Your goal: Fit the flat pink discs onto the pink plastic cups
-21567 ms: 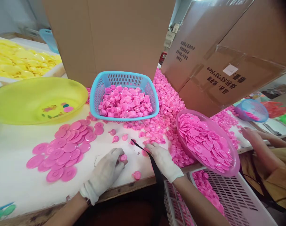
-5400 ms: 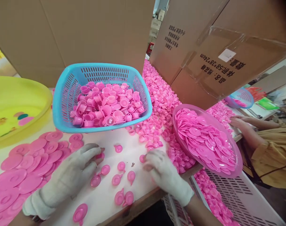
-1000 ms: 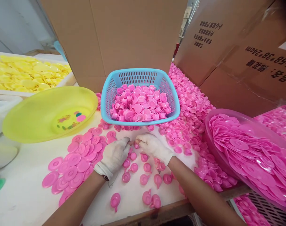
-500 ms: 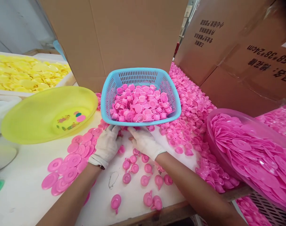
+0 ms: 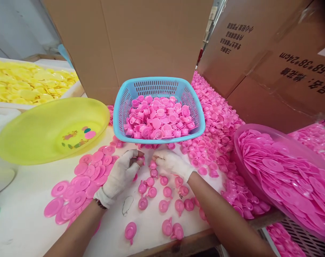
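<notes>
Both my hands wear white gloves with bare fingertips. My left hand (image 5: 119, 176) pinches a small pink toy cup (image 5: 141, 160) between thumb and fingers, just in front of the blue basket (image 5: 159, 141). Across from it, my right hand (image 5: 173, 163) is closed at the fingertips on another pink toy cup (image 5: 153, 164), partly covered by the fingers. Several loose pink cups (image 5: 142, 203) lie on the white table between my forearms. Left of my left hand spreads a group of flat pink saucers (image 5: 79, 182). The blue basket holds pink cups and saucers (image 5: 158, 117).
A yellow bowl (image 5: 31, 125) stands at left, with a tray of yellow pieces (image 5: 25, 80) behind it. At right are a heap of pink cups (image 5: 218, 117) and a tilted pink basin (image 5: 312, 150) full of saucers. Cardboard boxes (image 5: 151, 39) stand behind the basket.
Both hands have drawn back from under the basket's front edge toward me and moved slightly apart. Pink cups now show at their fingertips. More loose cups lie near my right forearm.
</notes>
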{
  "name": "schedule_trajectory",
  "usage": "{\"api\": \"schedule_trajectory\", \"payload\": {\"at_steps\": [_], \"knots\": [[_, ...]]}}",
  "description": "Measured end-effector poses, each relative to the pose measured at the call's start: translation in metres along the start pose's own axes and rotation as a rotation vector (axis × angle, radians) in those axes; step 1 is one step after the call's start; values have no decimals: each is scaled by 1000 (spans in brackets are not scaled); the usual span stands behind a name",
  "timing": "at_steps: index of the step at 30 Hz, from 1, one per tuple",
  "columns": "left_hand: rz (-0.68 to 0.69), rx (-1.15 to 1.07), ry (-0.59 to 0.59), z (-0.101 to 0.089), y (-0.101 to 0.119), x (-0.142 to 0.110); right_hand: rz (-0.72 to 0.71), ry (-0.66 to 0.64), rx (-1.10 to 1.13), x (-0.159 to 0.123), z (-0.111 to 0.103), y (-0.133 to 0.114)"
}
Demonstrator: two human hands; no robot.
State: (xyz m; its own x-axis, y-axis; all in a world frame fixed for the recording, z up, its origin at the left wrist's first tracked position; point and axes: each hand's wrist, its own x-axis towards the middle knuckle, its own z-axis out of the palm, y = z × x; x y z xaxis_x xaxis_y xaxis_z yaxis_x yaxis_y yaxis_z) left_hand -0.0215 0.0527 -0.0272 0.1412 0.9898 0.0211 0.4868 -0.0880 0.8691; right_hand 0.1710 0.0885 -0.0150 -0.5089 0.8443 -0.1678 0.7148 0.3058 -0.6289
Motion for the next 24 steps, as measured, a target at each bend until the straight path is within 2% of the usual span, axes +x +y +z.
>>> {"api": "schedule_trajectory", "payload": {"at_steps": [2, 4, 6, 9, 11, 13, 16, 18, 21, 24], "knots": [[-49, -105, -24, 0, 4, -1, 31, 80, -93, 0, 2, 2], [-83, -183, -1, 0, 8, -2, -5, 170, -134, -2, 3, 0], [-99, -260, 18, 0, 11, -3, -148, 226, -99, -5, 4, -5], [-77, -356, 8, 0, 12, -3, -409, 243, 13, -9, 6, -15], [-64, -361, -8, -3, 12, -2, -481, 242, 53, -9, 8, -20], [-46, -240, 22, -11, 12, -3, -459, 233, 46, -10, 10, -23], [62, 156, 172, -24, 13, -12, -365, 204, -65, -11, 11, -25], [152, 383, 192, -27, 13, -22, -344, 195, -159, -12, 11, -25], [248, 584, 41, -18, 9, -37, -386, 203, -202, -14, 11, -25], [282, 655, -71, -5, 4, -45, -435, 217, -171, -13, 10, -24]]}}
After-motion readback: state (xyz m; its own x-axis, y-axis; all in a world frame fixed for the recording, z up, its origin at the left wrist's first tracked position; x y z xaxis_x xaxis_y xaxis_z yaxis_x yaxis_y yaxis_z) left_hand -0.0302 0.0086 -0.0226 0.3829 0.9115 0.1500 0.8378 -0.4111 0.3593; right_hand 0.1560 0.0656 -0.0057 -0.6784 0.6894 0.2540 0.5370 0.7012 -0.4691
